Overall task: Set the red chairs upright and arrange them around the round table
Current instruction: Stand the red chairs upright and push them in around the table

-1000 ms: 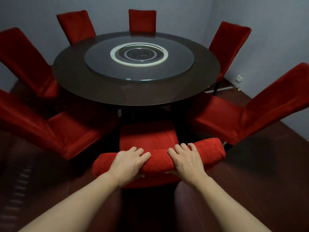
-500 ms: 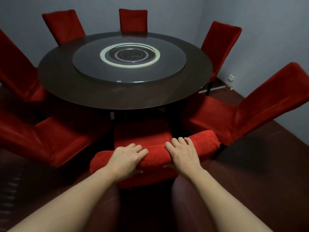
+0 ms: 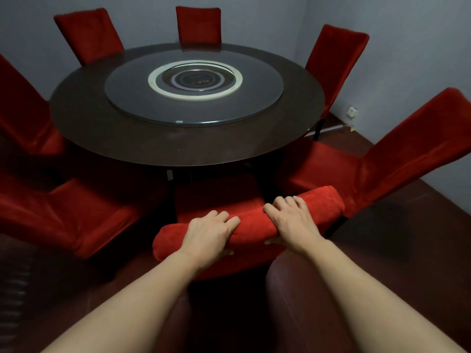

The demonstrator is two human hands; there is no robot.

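Both hands, left hand (image 3: 209, 231) and right hand (image 3: 293, 220), grip the nearest chair (image 3: 251, 225); beyond them the other chairs stand upright around the table (image 3: 127, 138), so the task looks nearly finished.

Dim room, grey-blue walls (image 3: 407, 47), dark reddish floor (image 3: 407, 250), small white wall socket (image 3: 352, 112).

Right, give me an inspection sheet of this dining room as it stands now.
Surface: round table, dark top, with a glass turntable in its middle.
Job's things: near chair upright, its seat partly under the table edge; seven more red chairs stand upright round the table.
Clutter: nothing seen.
Hands: left hand and right hand both grip the near chair's top rail.
Cables: a pale line along the floor below the wall socket, too small to tell.
Surroundings: grey walls, dark reddish floor.
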